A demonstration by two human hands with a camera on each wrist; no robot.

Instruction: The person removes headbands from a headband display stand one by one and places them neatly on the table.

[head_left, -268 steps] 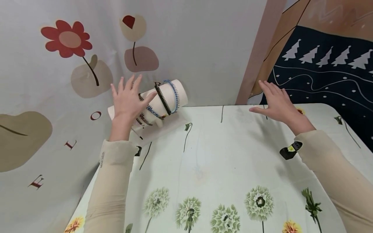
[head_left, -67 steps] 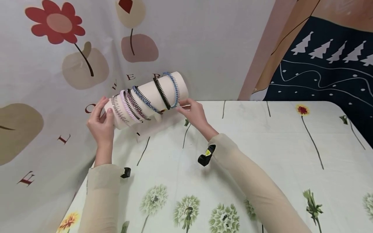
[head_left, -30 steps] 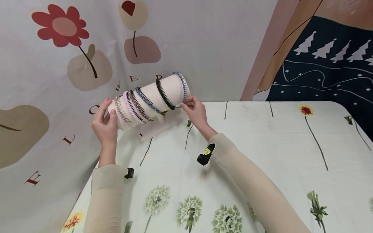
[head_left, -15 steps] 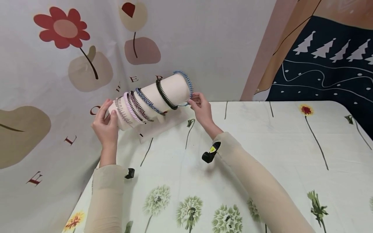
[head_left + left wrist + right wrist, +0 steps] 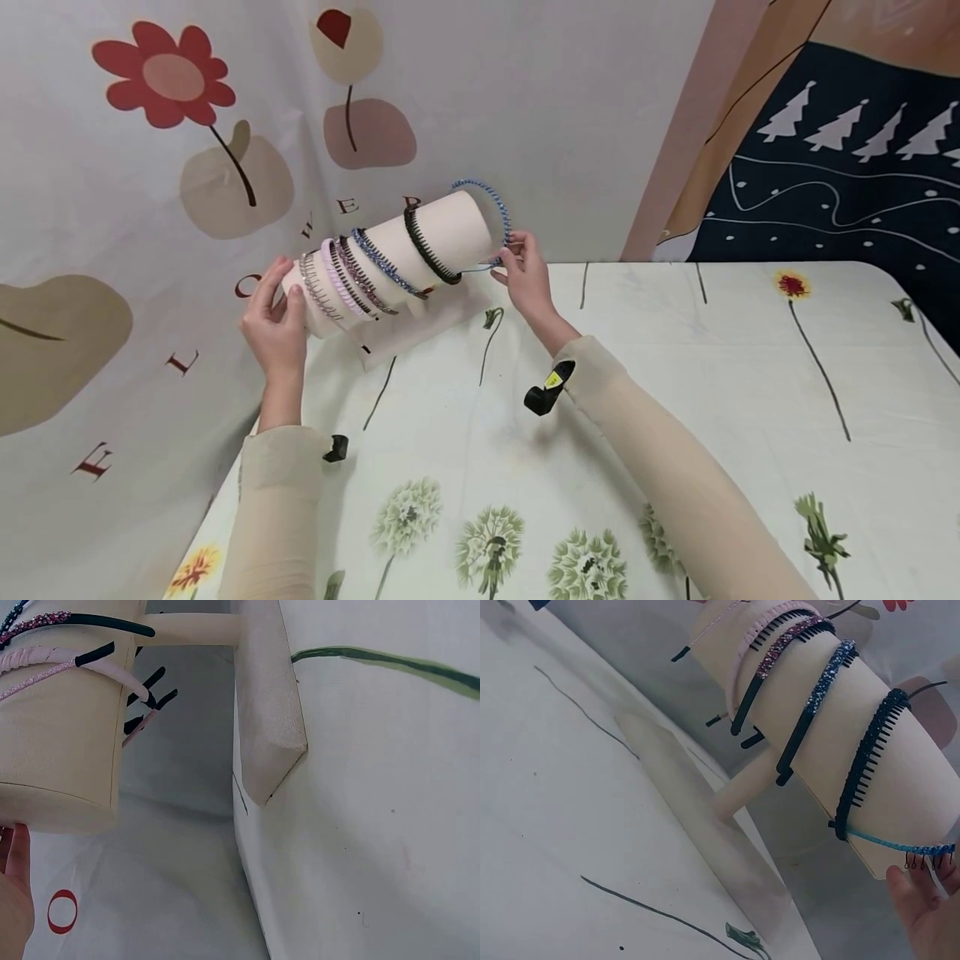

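Observation:
A pale cylindrical headband stand (image 5: 459,229) lies slanted on its foot (image 5: 270,712) at the back of the table. My left hand (image 5: 276,327) holds its left end, thumb in front and fingers behind. In my right hand (image 5: 529,282), thumb and fingers pinch a thin blue toothed headband (image 5: 497,202), which hangs partly past the stand's right end. One thin arm of it still reaches towards the black headband (image 5: 870,750). Further left on the cylinder sit a glittery blue headband (image 5: 384,265), a pink glitter one (image 5: 784,652), a lilac one (image 5: 334,271) and a pale toothed one (image 5: 315,287).
A white cloth printed with dandelions covers the table (image 5: 675,350). Directly behind the stand hangs a pale flower-print curtain (image 5: 540,125). A dark cloth with white trees (image 5: 840,192) hangs at the back right. A black wrist strap (image 5: 550,390) sits on the right sleeve.
My hands came in from above the table to the stand. My right hand has drawn the blue headband rightward off the cylinder's end. The left hand has stayed at the left end.

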